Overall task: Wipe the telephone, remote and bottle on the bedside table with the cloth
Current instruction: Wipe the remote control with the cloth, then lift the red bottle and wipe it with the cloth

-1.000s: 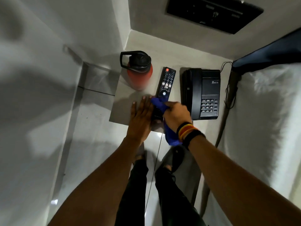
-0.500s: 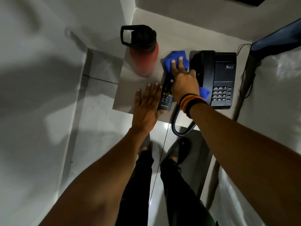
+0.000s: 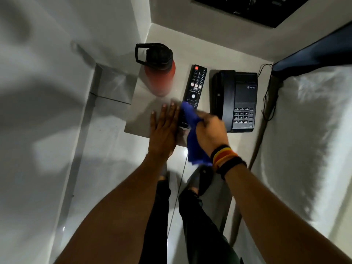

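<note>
Mid-task, by judgement: the blue cloth [image 3: 192, 134], soft and bunched in the clenched right hand [image 3: 210, 130], lies on the lower end of the slim black remote [image 3: 194, 88] at frame centre. The left hand [image 3: 164, 128], flat and grasping nothing, rests just beside it. The matte red bottle [image 3: 160, 77] and boxy black telephone [image 3: 236, 100] flank it on the smooth bedside table [image 3: 139, 119]; neither is being wiped.

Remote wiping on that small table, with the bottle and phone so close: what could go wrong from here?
1. The remote has its near end close to the table edge; a pull of the cloth toward the person might drag it off, though the left hand lies flat beside it.
2. The bottle stands upright right beside the remote; a wide sweep could topple it.
3. The loose cloth tail under the right hand could snag.
</note>
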The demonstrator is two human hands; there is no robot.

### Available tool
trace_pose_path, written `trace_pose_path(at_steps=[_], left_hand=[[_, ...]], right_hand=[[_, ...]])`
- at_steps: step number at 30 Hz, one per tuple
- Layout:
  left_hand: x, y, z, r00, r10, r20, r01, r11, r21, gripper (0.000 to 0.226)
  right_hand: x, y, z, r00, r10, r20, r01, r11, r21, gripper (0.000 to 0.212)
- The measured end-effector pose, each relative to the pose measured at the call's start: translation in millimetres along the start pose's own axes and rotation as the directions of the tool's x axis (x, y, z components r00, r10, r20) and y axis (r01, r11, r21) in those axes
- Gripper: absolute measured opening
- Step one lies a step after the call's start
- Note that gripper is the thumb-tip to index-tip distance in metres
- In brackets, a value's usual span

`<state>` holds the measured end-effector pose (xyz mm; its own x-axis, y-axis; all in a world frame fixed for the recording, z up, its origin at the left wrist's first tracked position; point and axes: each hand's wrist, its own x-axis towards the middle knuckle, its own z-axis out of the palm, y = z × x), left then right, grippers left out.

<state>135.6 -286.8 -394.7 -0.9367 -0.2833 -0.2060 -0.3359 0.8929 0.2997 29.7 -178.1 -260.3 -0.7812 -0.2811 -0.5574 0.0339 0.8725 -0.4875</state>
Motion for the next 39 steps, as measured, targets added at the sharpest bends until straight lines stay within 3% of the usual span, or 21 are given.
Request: trace_pose_path(at_steps=[3, 5, 8, 13, 18, 22, 25, 28, 30, 33, 35, 37, 39], left_hand=[[0, 1, 2, 1.000, -0.026, -0.001, 0.026, 0.999, -0.047, 0.088], [3, 3, 0, 0.999, -0.053, 0.004, 0.053, 0.997, -0.050, 0.092], [5, 8, 1, 0.998, -0.063, -0.011, 0.062, 0.998, -0.024, 0.088], [9, 10, 3, 0.999, -0.051, 0.004, 0.051, 0.998, -0.023, 0.085], [6, 16, -2, 0.997, -0.057, -0.060, 0.063, 0.993, 0.097, 0.069], [8, 14, -8, 0.997, -0.053, 0.054, 0.048, 0.994, 0.103, 0.071], [8, 6, -26, 0.989, -0.020, 0.145, 0.010, 0.998, 0.069, 0.079], [0, 1, -55, 0.978, -0.048, 0.202, 0.086, 0.980, -0.182, 0.083], [-15, 1, -74, 0.976, -0.181, 0.121, 0.214, 0.892, -0.398, 0.078], [-26, -1, -112, 0.881, -0.473, 0.014, 0.382, 0.694, -0.610, 0.094], [-4, -1, -141, 0.837, -0.548, 0.016, 0.400, 0.590, -0.702, 0.115], [35, 2, -165, 0.822, -0.568, 0.037, 0.370, 0.485, -0.793, 0.124], [70, 4, -185, 0.813, -0.580, 0.042, 0.331, 0.403, -0.853, 0.102]], right_hand=[[51, -28, -27, 0.970, -0.126, -0.206, 0.110, 0.990, -0.087, 0.059], [90, -42, -31, 0.975, -0.180, -0.129, 0.142, 0.956, -0.258, 0.069], [118, -37, -11, 0.990, -0.132, 0.052, 0.142, 0.894, -0.425, 0.074], [94, -3, 22, 0.981, -0.192, 0.007, 0.177, 0.893, -0.414, 0.078], [7, 42, 54, 0.985, -0.146, 0.088, 0.170, 0.889, -0.426, 0.079], [-24, 59, 57, 0.984, -0.122, 0.133, 0.173, 0.849, -0.500, 0.076], [-22, 48, 33, 0.988, -0.102, 0.116, 0.139, 0.911, -0.388, 0.073], [-34, 34, 9, 0.996, -0.090, 0.022, 0.093, 0.980, -0.174, 0.066], [-45, 27, -2, 1.000, 0.025, -0.003, -0.025, 0.999, -0.047, 0.062], [-59, 15, -17, 0.996, 0.088, -0.008, -0.086, 0.990, 0.107, 0.062], [-66, 9, -23, 0.996, 0.089, -0.017, -0.083, 0.969, 0.233, 0.062], [-66, 6, -29, 0.991, 0.133, -0.035, -0.112, 0.930, 0.349, 0.058], [-65, 3, -36, 0.986, 0.160, -0.050, -0.121, 0.887, 0.446, 0.051]])
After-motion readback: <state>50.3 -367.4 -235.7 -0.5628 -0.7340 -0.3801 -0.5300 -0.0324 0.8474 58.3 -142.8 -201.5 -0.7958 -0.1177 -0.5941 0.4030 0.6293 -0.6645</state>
